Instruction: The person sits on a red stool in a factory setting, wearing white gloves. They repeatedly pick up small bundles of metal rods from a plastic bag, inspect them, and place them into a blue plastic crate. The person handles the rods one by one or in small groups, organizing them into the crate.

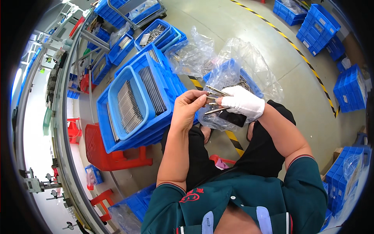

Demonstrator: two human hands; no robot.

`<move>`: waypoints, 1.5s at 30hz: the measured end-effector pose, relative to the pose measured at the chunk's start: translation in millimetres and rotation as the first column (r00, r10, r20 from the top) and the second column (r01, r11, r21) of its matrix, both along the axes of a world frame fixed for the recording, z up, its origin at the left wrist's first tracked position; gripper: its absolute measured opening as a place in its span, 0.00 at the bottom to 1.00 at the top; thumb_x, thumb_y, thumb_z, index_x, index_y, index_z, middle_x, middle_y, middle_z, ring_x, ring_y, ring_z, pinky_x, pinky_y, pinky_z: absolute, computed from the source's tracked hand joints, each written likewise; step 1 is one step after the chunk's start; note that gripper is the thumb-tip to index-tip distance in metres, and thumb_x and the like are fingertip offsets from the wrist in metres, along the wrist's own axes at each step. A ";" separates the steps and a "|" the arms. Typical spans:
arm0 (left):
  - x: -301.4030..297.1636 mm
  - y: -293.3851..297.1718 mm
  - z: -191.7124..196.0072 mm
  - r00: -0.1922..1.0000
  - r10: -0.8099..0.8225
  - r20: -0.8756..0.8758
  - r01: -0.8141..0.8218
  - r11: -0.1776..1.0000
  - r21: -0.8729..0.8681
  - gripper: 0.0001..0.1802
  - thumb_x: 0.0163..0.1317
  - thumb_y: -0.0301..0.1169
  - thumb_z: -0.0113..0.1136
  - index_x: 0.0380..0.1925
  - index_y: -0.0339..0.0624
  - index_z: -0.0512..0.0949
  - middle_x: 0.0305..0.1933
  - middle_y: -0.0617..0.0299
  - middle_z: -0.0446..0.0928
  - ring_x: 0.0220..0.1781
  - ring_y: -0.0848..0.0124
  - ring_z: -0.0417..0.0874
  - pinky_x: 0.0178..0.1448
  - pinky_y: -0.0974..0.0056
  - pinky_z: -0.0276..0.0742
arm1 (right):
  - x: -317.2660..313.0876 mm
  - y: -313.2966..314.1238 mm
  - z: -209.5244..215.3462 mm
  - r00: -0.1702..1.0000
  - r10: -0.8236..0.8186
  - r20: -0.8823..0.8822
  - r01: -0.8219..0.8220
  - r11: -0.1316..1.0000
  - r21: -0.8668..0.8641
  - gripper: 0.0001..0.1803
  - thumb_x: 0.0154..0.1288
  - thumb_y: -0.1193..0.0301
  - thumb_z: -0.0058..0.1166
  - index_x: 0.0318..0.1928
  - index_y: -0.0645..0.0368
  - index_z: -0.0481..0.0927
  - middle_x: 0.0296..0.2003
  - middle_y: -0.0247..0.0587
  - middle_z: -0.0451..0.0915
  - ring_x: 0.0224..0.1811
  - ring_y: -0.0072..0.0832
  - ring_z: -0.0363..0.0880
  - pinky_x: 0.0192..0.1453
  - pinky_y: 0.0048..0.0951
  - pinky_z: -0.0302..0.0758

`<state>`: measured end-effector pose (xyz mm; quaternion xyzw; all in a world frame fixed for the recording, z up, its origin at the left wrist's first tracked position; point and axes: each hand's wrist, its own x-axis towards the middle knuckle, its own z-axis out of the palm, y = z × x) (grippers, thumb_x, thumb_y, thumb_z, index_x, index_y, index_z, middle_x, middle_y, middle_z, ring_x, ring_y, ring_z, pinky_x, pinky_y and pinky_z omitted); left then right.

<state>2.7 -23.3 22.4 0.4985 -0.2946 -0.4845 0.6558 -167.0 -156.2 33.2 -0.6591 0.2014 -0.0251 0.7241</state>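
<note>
My left hand (188, 108) is bare and pinches the ends of several thin metal rods (216, 93). My right hand (243, 102), in a white glove, grips the same bundle from the other side. Both hands meet above my knees. Just behind them a blue crate (253, 84) lined with a clear plastic bag holds more rods. To the left, a small blue tray (115, 95) with rows of rods rests in a larger blue crate (103, 117), beside a second row of rods (152, 89).
The stacked crates sit on a red stool (105, 156). More blue crates (317, 25) stand on the grey floor at upper right and right edge. A yellow-black floor stripe (300, 52) runs diagonally. A conveyor frame (58, 101) curves along the left.
</note>
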 end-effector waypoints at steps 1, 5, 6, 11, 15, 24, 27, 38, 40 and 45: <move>1.3 2.0 2.2 0.998 0.004 0.067 -0.004 1.000 0.000 0.10 0.59 0.28 0.62 0.38 0.32 0.78 0.35 0.58 0.80 0.34 0.73 0.78 0.40 0.69 0.74 | 0.6 0.1 0.7 1.000 0.008 -0.009 -0.008 1.000 0.019 0.18 0.62 0.57 0.55 0.32 0.62 0.77 0.22 0.28 0.69 0.24 0.16 0.64 0.28 0.23 0.63; 2.1 5.3 9.9 0.986 -0.004 0.165 -0.007 0.998 0.064 0.12 0.57 0.28 0.64 0.38 0.32 0.79 0.31 0.61 0.80 0.33 0.78 0.77 0.40 0.72 0.72 | 0.9 3.3 8.4 1.000 0.009 -0.013 -0.009 1.000 0.007 0.18 0.61 0.56 0.55 0.31 0.61 0.76 0.20 0.27 0.68 0.23 0.16 0.63 0.26 0.23 0.62; 4.9 5.6 9.0 0.984 0.036 0.175 -0.045 0.998 0.048 0.11 0.58 0.28 0.64 0.38 0.32 0.79 0.31 0.62 0.80 0.32 0.78 0.77 0.39 0.73 0.72 | 1.2 2.7 4.6 1.000 0.014 -0.008 -0.014 1.000 -0.016 0.18 0.61 0.56 0.55 0.31 0.61 0.76 0.20 0.27 0.68 0.23 0.16 0.63 0.26 0.22 0.63; 11.0 2.5 6.7 0.978 0.140 0.157 -0.143 0.990 0.008 0.10 0.58 0.29 0.64 0.36 0.34 0.80 0.29 0.65 0.78 0.30 0.80 0.74 0.36 0.74 0.68 | -0.3 0.4 3.2 1.000 0.019 -0.023 -0.020 0.998 -0.060 0.18 0.61 0.56 0.56 0.32 0.61 0.77 0.21 0.28 0.69 0.23 0.16 0.63 0.27 0.22 0.63; 0.0 1.4 9.0 0.981 0.095 0.171 -0.101 0.995 0.025 0.10 0.56 0.30 0.66 0.33 0.35 0.80 0.29 0.66 0.78 0.31 0.81 0.72 0.37 0.75 0.66 | 0.6 6.2 12.4 0.998 0.047 -0.030 -0.050 0.996 -0.080 0.18 0.62 0.57 0.55 0.33 0.62 0.77 0.21 0.30 0.70 0.24 0.17 0.65 0.28 0.23 0.65; 1.1 1.1 3.2 0.984 0.076 0.163 -0.082 0.996 0.029 0.10 0.54 0.31 0.68 0.31 0.36 0.80 0.28 0.67 0.78 0.30 0.82 0.71 0.37 0.75 0.65 | 2.2 8.5 14.4 0.998 0.049 -0.032 -0.056 0.962 -0.266 0.18 0.62 0.58 0.53 0.30 0.63 0.76 0.18 0.31 0.69 0.23 0.18 0.64 0.27 0.25 0.63; 0.1 0.3 6.6 0.978 0.053 0.200 -0.062 0.997 0.037 0.10 0.54 0.30 0.68 0.31 0.36 0.80 0.28 0.67 0.78 0.30 0.82 0.71 0.36 0.75 0.65 | 2.4 9.1 9.2 0.999 0.039 -0.014 -0.041 0.944 -0.327 0.18 0.62 0.58 0.53 0.30 0.63 0.75 0.18 0.33 0.69 0.23 0.20 0.64 0.27 0.26 0.64; 14.9 3.8 7.1 0.929 0.245 0.277 -0.244 0.969 -0.040 0.09 0.59 0.30 0.63 0.33 0.34 0.80 0.29 0.67 0.77 0.31 0.82 0.71 0.37 0.74 0.65 | 3.2 9.3 7.6 0.998 0.038 -0.049 -0.043 0.992 -0.119 0.19 0.62 0.57 0.53 0.31 0.63 0.75 0.20 0.31 0.68 0.24 0.18 0.63 0.28 0.24 0.63; 10.1 1.5 6.3 0.959 0.188 0.211 -0.190 0.982 -0.008 0.09 0.59 0.30 0.63 0.33 0.33 0.80 0.29 0.66 0.77 0.31 0.81 0.71 0.37 0.74 0.65 | 3.4 9.2 5.0 0.997 0.076 -0.012 -0.077 0.977 -0.199 0.19 0.62 0.56 0.53 0.31 0.63 0.75 0.20 0.31 0.69 0.24 0.18 0.63 0.28 0.24 0.63; 6.7 1.2 8.8 0.984 0.084 0.157 -0.092 0.995 0.044 0.10 0.58 0.31 0.64 0.33 0.33 0.81 0.30 0.65 0.78 0.30 0.80 0.72 0.37 0.73 0.66 | 6.3 11.8 11.0 0.993 0.117 -0.023 -0.119 0.970 -0.210 0.19 0.61 0.56 0.54 0.31 0.63 0.75 0.20 0.31 0.69 0.24 0.18 0.63 0.28 0.24 0.63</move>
